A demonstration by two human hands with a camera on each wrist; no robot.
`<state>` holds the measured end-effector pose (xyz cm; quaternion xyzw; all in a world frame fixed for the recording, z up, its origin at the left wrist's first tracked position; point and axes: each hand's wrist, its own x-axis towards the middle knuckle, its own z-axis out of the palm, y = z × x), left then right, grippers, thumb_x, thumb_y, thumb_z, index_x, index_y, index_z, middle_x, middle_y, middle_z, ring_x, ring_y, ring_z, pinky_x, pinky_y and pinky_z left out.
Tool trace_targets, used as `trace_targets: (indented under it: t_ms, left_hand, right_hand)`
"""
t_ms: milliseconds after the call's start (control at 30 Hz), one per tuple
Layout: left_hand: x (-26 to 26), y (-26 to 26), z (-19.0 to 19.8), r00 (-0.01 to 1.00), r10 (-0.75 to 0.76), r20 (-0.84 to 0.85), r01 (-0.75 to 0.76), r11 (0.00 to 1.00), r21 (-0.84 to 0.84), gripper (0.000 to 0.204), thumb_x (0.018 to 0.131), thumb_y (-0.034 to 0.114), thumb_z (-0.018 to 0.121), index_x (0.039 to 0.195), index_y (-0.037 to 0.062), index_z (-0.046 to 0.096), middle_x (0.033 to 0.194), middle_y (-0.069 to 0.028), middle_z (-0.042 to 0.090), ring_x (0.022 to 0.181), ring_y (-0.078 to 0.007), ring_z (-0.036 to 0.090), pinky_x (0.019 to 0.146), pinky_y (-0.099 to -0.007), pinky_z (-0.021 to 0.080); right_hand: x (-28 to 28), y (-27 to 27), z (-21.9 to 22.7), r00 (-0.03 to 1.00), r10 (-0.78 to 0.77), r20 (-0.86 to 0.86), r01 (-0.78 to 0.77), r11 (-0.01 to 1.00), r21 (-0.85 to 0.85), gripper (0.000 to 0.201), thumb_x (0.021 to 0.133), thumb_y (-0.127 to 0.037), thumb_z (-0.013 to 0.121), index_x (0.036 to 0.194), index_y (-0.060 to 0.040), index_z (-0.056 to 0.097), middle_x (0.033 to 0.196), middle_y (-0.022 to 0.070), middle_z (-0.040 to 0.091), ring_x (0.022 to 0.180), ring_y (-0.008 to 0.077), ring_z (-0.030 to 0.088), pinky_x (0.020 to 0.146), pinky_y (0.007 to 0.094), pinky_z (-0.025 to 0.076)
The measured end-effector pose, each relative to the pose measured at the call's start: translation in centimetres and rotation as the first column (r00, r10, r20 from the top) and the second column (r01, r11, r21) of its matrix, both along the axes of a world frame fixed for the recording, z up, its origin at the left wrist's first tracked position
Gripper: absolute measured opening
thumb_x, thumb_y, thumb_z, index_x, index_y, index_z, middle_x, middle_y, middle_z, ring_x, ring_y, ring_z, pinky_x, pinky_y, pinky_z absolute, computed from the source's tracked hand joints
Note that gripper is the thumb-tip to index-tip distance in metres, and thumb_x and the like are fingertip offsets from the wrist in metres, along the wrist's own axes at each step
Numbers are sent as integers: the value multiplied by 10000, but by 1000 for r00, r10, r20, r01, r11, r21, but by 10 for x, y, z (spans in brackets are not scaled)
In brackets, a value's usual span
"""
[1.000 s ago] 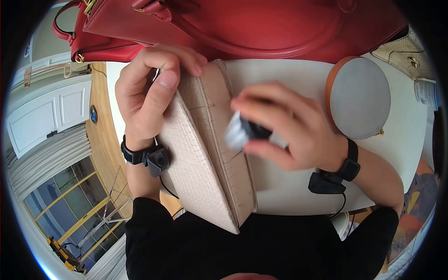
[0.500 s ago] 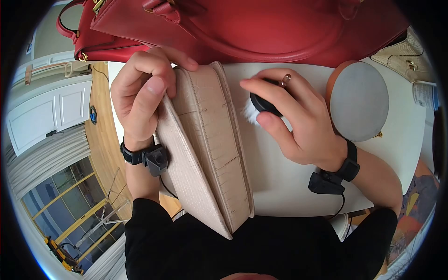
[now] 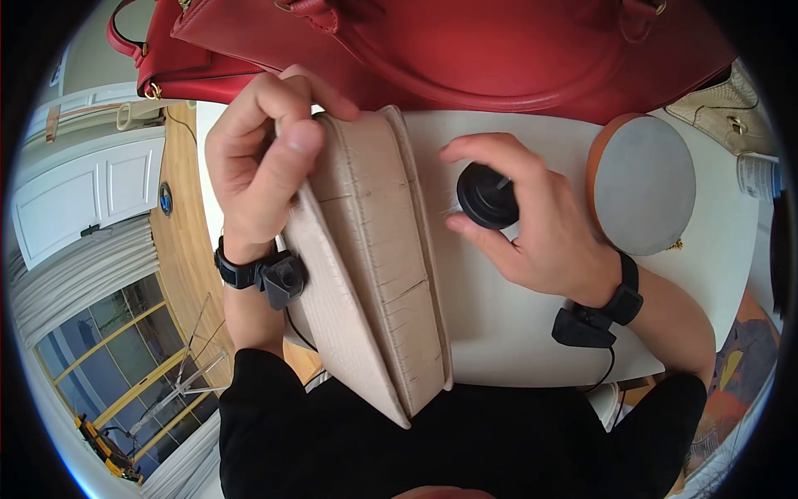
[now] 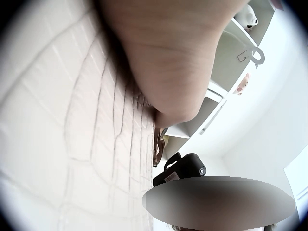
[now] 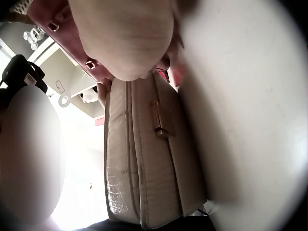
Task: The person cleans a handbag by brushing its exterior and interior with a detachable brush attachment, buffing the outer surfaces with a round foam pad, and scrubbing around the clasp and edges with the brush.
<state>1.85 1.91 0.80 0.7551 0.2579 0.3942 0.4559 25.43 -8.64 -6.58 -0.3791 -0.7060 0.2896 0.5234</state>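
A beige handbag with a crocodile-like grain (image 3: 386, 266) stands tilted on the white table, its stitched side panel facing up. My left hand (image 3: 264, 166) grips its far end, thumb on the near face and fingers over the top. In the left wrist view the grained face of the handbag (image 4: 96, 144) runs alongside the left hand (image 4: 168, 57). To the right of the bag, my right hand (image 3: 524, 216) holds a brush (image 3: 487, 195) by its round black handle, with a little of the pale bristles showing. A metal clasp (image 5: 158, 120) shows on the bag in the right wrist view.
A large red handbag (image 3: 499, 58) spans the back of the table (image 3: 515, 333). Toward the right lies a round grey piece with an orange-brown side (image 3: 644, 183). Farther right are a pale textured bag (image 3: 715, 108) and a tub (image 3: 756, 175).
The brush has moved from against the bag's side panel to the right, apart from it, and its black handle now turns upward. The left hand still grips the bag, which has shifted slightly.
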Motion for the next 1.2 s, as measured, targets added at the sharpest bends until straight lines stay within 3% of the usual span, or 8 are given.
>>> trace_targets:
  t_ms: [133, 267, 333, 433, 667, 733, 767, 1200]
  left_hand:
    - [0, 0, 2, 997, -18, -74, 17, 1000, -7, 220, 968, 191, 637, 824, 78, 516, 732, -26, 513, 845, -166, 619, 668, -259, 372]
    - [-1, -2, -1, 1000, 1, 16, -1, 1000, -23, 205, 961, 174, 639, 829, 71, 522, 750, -35, 525, 835, -154, 606, 664, -259, 366]
    - [0, -1, -1, 1000, 19, 24, -18, 999, -46, 201, 959, 171, 642, 831, 67, 527, 757, -44, 545, 826, -147, 596, 662, -258, 365]
    - [4, -2, 3, 997, -19, -71, 16, 999, -51, 198, 964, 176, 644, 841, 55, 547, 812, -103, 624, 776, -124, 553, 653, -248, 364]
    - [-2, 1, -3, 999, -13, 50, 12, 1000, 10, 236, 984, 206, 649, 833, 56, 547, 728, -86, 593, 762, -142, 583, 638, -252, 365]
    - [-6, 0, -2, 998, 21, 59, -20, 1000, -12, 253, 989, 222, 653, 828, 56, 551, 698, -80, 582, 754, -143, 588, 623, -252, 363]
    - [-5, 0, -2, 998, 19, 61, -19, 1000, -13, 253, 989, 222, 653, 828, 56, 551, 698, -80, 582, 754, -143, 588, 623, -252, 363]
    - [4, -1, 2, 999, -30, -36, 30, 999, -18, 155, 965, 132, 626, 857, 26, 592, 896, -163, 708, 668, -75, 477, 631, -242, 382]
  right_hand:
    - [6, -7, 2, 991, 59, -122, -84, 974, -212, 720, 784, -89, 879, 1358, -32, 447, 1129, 152, 690, 967, 303, 730, 801, 373, 611]
    - [10, -3, -3, 993, 81, -81, -94, 982, -163, 767, 766, -96, 924, 1352, -12, 436, 1181, 180, 698, 1004, 245, 715, 836, 344, 591]
    - [8, 3, 2, 999, 37, 29, -38, 999, 34, 646, 742, -102, 936, 1242, 0, 539, 1145, 171, 712, 966, 253, 717, 819, 339, 590]
    - [9, 3, 5, 995, 73, 67, -70, 996, -51, 476, 783, -197, 885, 1184, -91, 651, 977, 69, 704, 826, 264, 711, 718, 347, 582]
    - [11, -7, 8, 981, 37, -188, -74, 979, -190, 475, 805, -278, 850, 1118, -35, 587, 840, 62, 682, 665, 230, 685, 591, 333, 550]
    - [18, -7, 10, 974, 228, 3, -228, 973, -31, 629, 787, -264, 873, 1209, 14, 499, 810, 100, 683, 639, 180, 691, 583, 300, 548]
    - [12, -7, 4, 978, 201, -58, -198, 979, 48, 611, 756, -248, 862, 1199, 10, 529, 740, 72, 650, 532, 186, 628, 501, 305, 505]
    - [19, -6, 12, 981, 191, 38, -191, 982, -10, 506, 683, -238, 791, 1085, 14, 618, 666, 46, 604, 503, 178, 593, 499, 297, 494]
